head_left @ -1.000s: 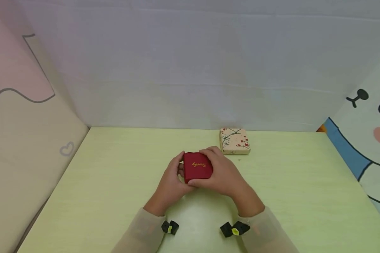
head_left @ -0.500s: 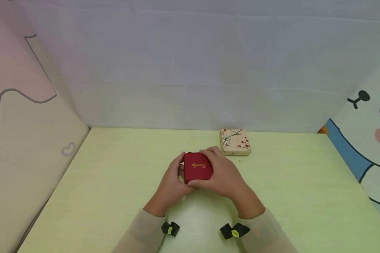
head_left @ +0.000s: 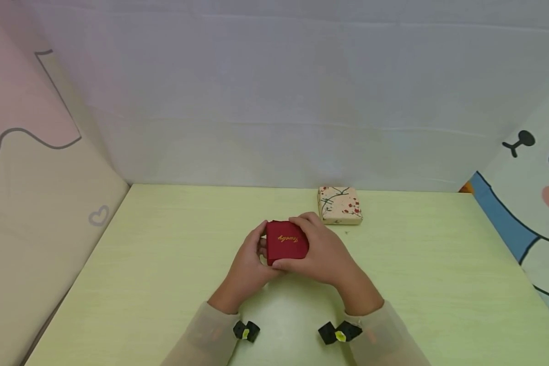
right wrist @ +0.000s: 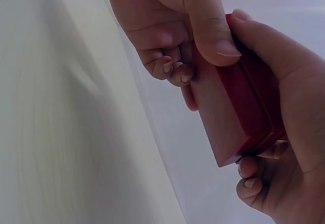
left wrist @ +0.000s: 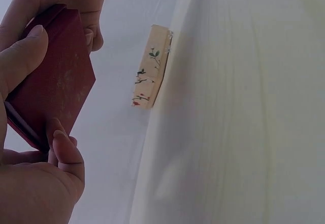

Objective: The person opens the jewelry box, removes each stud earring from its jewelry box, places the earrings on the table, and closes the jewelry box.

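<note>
A small red jewelry box (head_left: 287, 241) with gold lettering on its lid is held between both hands above the table. My left hand (head_left: 249, 264) grips it from the left, thumb along the near side and fingers curled at the far side and underneath. From the right, my right hand (head_left: 322, 251) grips the box with its thumb in front and fingers over the far edge. In the left wrist view the underside of the red box (left wrist: 61, 76) shows. A seam runs round the box (right wrist: 228, 107) in the right wrist view, and its lid looks closed.
A flat cream box (head_left: 340, 206) with a branch-and-blossom print lies on the pale green table (head_left: 164, 264), near the back edge, beyond my right hand. A plain light cloth (head_left: 274, 91) hangs behind, and printed cloths stand at both sides.
Both hands and the red jewelry box stay nearly still. The head view has shifted very slightly.
</note>
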A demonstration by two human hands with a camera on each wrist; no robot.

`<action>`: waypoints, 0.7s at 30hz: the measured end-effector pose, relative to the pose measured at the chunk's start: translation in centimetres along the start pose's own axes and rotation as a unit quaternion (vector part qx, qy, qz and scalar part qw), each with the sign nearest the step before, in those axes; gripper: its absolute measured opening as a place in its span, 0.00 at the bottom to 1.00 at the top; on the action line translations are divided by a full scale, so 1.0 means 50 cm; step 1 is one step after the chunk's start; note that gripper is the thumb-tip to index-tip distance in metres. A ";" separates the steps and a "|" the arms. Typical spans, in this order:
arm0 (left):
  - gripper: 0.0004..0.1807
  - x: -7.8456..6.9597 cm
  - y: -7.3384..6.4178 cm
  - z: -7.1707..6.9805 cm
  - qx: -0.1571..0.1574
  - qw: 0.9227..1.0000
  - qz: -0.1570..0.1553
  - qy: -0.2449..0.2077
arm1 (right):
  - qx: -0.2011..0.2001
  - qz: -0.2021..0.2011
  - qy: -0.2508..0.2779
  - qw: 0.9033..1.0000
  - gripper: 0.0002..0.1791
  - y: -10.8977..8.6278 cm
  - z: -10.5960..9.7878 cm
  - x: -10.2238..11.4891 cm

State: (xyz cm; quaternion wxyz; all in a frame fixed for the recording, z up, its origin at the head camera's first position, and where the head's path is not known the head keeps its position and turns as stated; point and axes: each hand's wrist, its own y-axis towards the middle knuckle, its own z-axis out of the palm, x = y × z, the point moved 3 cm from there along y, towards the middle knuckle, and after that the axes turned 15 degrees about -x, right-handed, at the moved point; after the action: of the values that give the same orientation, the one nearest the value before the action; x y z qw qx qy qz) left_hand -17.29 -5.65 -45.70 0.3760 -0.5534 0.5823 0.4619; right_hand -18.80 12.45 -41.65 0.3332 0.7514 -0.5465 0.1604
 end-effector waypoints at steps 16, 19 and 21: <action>0.56 -0.002 -0.003 0.001 0.003 1.000 -0.002 -0.011 | 0.000 -0.002 0.003 1.000 0.51 0.001 -0.001 -0.001; 0.55 -0.001 -0.001 0.001 0.005 1.000 -0.004 -0.018 | 0.000 -0.003 0.003 1.000 0.51 0.002 -0.001 -0.001; 0.54 0.001 -0.001 0.002 0.005 1.000 -0.005 -0.020 | 0.001 0.000 0.008 1.000 0.50 0.002 -0.002 -0.002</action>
State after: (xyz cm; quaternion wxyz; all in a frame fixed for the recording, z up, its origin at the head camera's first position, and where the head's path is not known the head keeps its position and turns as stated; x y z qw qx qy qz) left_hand -17.27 -5.59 -45.78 0.3928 -0.5451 0.5739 0.4682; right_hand -18.91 12.56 -41.58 0.3370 0.7504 -0.5437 0.1663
